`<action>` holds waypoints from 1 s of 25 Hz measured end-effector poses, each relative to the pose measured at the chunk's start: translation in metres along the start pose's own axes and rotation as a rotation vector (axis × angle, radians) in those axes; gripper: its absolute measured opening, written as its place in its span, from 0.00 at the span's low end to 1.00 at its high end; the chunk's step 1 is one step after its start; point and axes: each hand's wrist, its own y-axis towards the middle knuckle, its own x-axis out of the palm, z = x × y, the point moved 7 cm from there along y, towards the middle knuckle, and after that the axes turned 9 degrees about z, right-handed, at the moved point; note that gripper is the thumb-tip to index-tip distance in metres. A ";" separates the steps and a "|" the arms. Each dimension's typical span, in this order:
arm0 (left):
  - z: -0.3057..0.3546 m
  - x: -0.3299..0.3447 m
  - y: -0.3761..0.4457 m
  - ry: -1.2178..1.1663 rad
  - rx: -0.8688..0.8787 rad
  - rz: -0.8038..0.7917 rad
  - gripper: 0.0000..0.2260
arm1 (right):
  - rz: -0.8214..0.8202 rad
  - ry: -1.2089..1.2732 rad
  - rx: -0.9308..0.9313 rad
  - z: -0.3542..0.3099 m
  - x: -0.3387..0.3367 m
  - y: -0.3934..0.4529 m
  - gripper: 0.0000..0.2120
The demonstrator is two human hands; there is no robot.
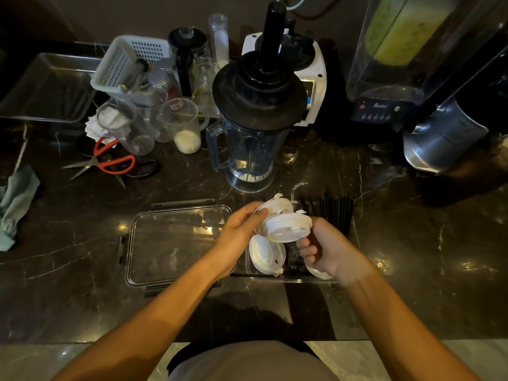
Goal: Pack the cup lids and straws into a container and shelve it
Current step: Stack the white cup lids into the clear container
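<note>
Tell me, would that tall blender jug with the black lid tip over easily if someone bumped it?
Probably fairly easily. The blender jug stands tall on a narrow base, with a wide black lid and tamper on top, so it looks top-heavy. It appears nearly empty, so likely light. Its side handle should give a firm grip.

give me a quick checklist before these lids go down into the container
1. Left hand grips the lid stack: ok.
2. Right hand supports the stack from below: ok.
3. Container open, its cover lying beside it on the left: ok.
4. Room left beside the lids already inside: cannot tell, hands hide it.
5. Straws standing at the far end, out of the way: ok.
</note>
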 end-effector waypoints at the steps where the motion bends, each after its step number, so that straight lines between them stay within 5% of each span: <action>1: 0.002 0.003 -0.001 -0.005 0.006 -0.025 0.10 | -0.007 0.015 0.016 0.002 0.000 0.001 0.18; 7: 0.010 0.011 -0.001 0.084 0.121 -0.070 0.20 | 0.007 -0.039 0.000 0.001 0.000 0.003 0.23; 11: 0.005 0.007 0.004 -0.037 0.007 -0.024 0.21 | 0.104 -0.234 -0.288 -0.015 -0.001 -0.002 0.28; 15: -0.001 0.003 0.011 -0.174 -0.114 -0.040 0.18 | 0.117 -0.326 -0.583 -0.025 0.005 -0.014 0.18; 25: -0.008 0.004 0.011 -0.116 -0.157 -0.033 0.16 | 0.113 -0.277 -0.574 -0.021 0.004 -0.006 0.16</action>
